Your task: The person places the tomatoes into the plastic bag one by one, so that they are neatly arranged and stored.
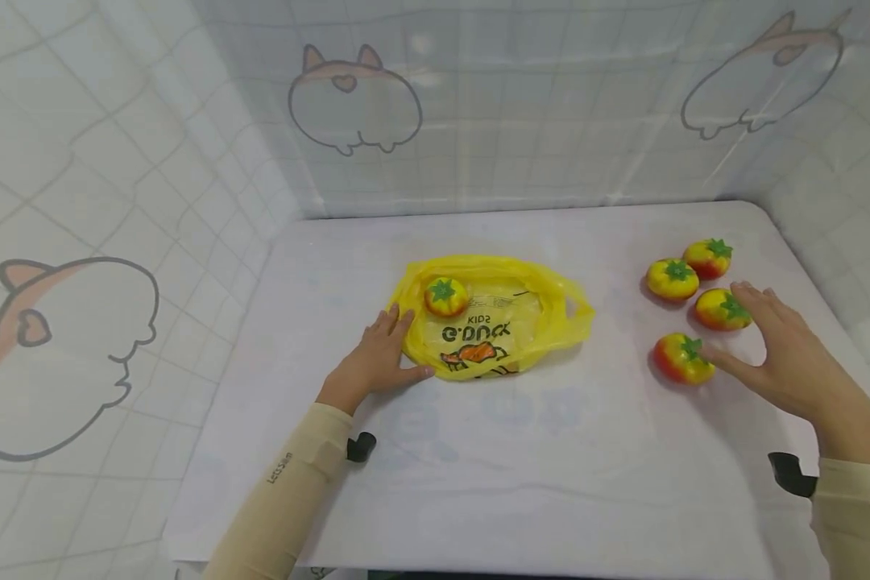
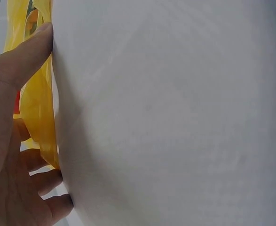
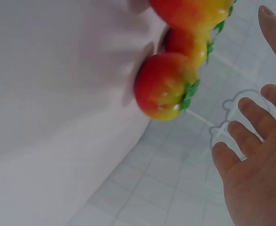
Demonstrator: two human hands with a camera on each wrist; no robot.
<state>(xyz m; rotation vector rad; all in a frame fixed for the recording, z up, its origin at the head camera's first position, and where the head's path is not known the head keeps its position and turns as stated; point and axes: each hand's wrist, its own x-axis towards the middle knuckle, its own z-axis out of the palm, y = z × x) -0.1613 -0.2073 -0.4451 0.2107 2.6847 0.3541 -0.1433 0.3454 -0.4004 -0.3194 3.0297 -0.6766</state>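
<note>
A: Biggest first. Surroundings?

B: Pale walls (image 1: 522, 153), tile-line pattern with cartoon animal outlines. They border a white tabletop (image 1: 536, 475).

A: What lies on that?

B: Yellow plastic bag (image 1: 564, 321), spread flat near the middle, dark lettering and an orange print showing. Handle loop at its right end.

A: Hands?

B: Left hand (image 1: 377, 358) at the bag's left edge, fingers spread, thumb touching the plastic; nothing gripped. Right hand (image 1: 790, 362) over the table's right side, thumb and fingers wide apart, holding nothing.

A: And the small items?

B: Five red-and-yellow fruits, green leafy tops. A lone fruit (image 1: 445, 302) sits within the bag's rim, toward the left. The other four group by the right hand: nearest fruit (image 1: 677, 360), overlapped by the thumb from above, contact unclear; middle fruit (image 1: 714, 310), just beyond; left fruit (image 1: 669, 283) and far fruit (image 1: 705, 262), close together behind.
</note>
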